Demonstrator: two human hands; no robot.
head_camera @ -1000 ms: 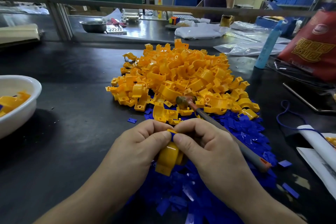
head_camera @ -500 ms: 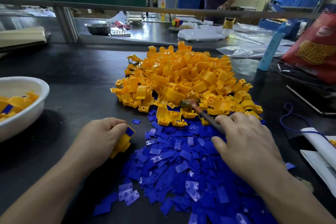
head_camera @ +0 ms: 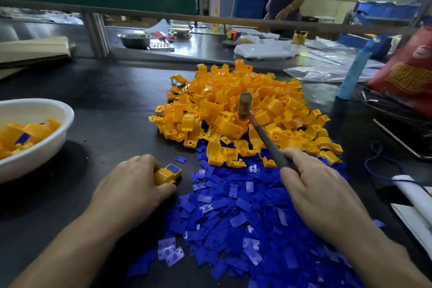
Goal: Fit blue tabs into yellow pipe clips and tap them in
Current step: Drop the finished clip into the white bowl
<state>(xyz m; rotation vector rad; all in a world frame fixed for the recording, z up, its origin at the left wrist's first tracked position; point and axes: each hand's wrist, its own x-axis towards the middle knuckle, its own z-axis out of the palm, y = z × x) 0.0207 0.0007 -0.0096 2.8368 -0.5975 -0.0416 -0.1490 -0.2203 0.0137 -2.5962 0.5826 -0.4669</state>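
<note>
Holds a yellow clip (head_camera: pixel 166 175) with a blue tab (head_camera: pixel 172 168) on the table (head_camera: pixel 105 100) in the curled left hand (head_camera: pixel 131 184); grips a raised hammer (head_camera: pixel 260 133) in the right hand (head_camera: pixel 313 190)

Of the person, a left hand (head_camera: pixel 133 184) and a right hand (head_camera: pixel 320 189) are shown, each with its forearm. Both hands are left bare, as are the left forearm (head_camera: pixel 70 248) and the right forearm (head_camera: pixel 378 255) down to the bottom edge of the view. The knuckles are seen as low ridges, and the forearms are drawn broad by the wide-angle lens.
</note>
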